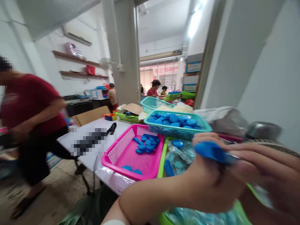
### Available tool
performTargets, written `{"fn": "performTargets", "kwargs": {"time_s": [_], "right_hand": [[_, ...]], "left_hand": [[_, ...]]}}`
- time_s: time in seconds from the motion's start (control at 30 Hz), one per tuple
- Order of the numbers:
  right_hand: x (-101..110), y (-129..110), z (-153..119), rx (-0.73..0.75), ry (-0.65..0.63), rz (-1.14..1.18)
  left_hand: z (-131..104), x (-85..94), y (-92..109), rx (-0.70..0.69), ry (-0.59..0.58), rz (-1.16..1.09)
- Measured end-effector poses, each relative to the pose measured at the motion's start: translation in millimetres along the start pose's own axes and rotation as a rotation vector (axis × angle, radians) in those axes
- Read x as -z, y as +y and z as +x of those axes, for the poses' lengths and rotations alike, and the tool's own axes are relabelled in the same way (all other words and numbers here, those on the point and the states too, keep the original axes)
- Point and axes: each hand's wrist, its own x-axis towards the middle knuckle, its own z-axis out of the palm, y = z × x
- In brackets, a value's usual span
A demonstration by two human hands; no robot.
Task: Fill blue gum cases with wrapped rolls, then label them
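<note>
Close to the camera, my left hand (211, 178) is closed around a blue plastic piece (209, 151), whose rounded end sticks out toward the left. From the right, my right hand (269, 168) meets it, with fingers and thumb pinching at the other end of the same piece. Motion blur smears both hands, and that pinched end, dark and shiny, is partly hidden. Beneath the hands stands a green basket (161, 168) holding clear-bagged teal parts (179, 162) and a few loose blue pieces. Left of it, a pink basket (112, 150) contains several blue round pieces (146, 143).
A teal basket (178, 132) heaped with blue round pieces sits behind the green one. A blurred dark object (90, 139) lies on the white table (82, 128), near an orange-and-blue tape dispenser (110, 117). At left, a person in a red shirt (35, 100) stands beside the table; others sit farther back.
</note>
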Motion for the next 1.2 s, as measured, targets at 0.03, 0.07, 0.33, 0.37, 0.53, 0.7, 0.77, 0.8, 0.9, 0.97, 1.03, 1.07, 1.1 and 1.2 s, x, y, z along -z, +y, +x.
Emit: {"fn": "performTargets", "kwargs": {"time_s": [0.03, 0.07, 0.33, 0.37, 0.53, 0.7, 0.77, 0.8, 0.9, 0.97, 1.03, 1.07, 1.1, 1.2], "right_hand": [[2, -4, 5, 0.033, -0.042, -0.044], [2, -9, 10, 0.029, -0.083, -0.026], [-8, -34, 16, -0.162, 0.154, 0.241], [-6, -35, 17, -0.16, 0.158, 0.243], [6, -32, 25, -0.041, 0.121, 0.164], [9, -33, 29, 0.062, 0.041, 0.114], [10, -37, 29, 0.097, 0.009, 0.055], [11, -39, 28, 0.119, -0.014, 0.019], [11, -42, 27, 0.172, -0.086, -0.046], [11, -41, 28, 0.184, -0.096, -0.033], [11, -40, 28, 0.194, -0.087, -0.037], [11, -39, 29, 0.199, -0.085, -0.052], [12, -39, 28, 0.202, -0.087, -0.076], [15, -40, 25, 0.201, -0.106, -0.124]], "left_hand": [[0, -3.0, -1, 0.005, -0.019, -0.058], [0, -6.4, -2, 0.033, -0.018, -0.119], [0, -9.7, 10, 0.156, 0.151, -0.205], [0, -8.1, 12, 0.12, 0.137, -0.174], [4, 4.3, 15, -0.036, 0.059, 0.085], [10, 27.7, 24, -0.15, -0.075, 0.381], [13, 36.8, 30, -0.203, -0.217, 0.434], [14, 40.2, 33, -0.217, -0.287, 0.461], [14, 44.0, 41, -0.165, -0.415, 0.572], [11, 41.8, 44, -0.109, -0.459, 0.614], [8, 38.0, 45, -0.094, -0.459, 0.589], [7, 35.8, 45, -0.073, -0.435, 0.563], [6, 33.7, 44, -0.043, -0.396, 0.53], [5, 26.9, 41, 0.045, -0.291, 0.402]]}}
